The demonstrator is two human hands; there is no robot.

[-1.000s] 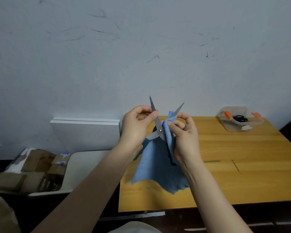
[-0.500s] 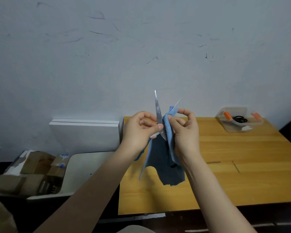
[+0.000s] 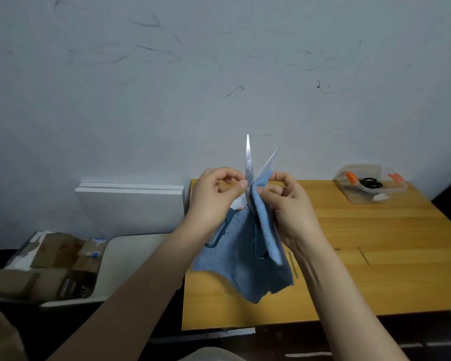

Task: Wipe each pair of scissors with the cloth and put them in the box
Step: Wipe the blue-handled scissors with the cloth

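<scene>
I hold a pair of scissors [image 3: 248, 162] upright above the wooden table [image 3: 375, 251], its two steel blades spread apart and pointing up, its blue handles hanging below. My left hand [image 3: 216, 196] pinches the scissors near the pivot. My right hand [image 3: 287, 204] pinches the blue cloth [image 3: 242, 272] around the base of the right blade. The cloth hangs down behind the handles. A clear plastic box [image 3: 370, 186] with orange clips stands at the table's far right and holds black-handled scissors [image 3: 371, 183].
White boards [image 3: 130, 204] lean against the wall left of the table. Below them a white chair seat [image 3: 125, 259] and cardboard boxes [image 3: 50, 267] fill the lower left. The scuffed wall stands close behind the table.
The blades have opened a little wider and the cloth has spread out flatter below my hands. Both hands stay at the same height.
</scene>
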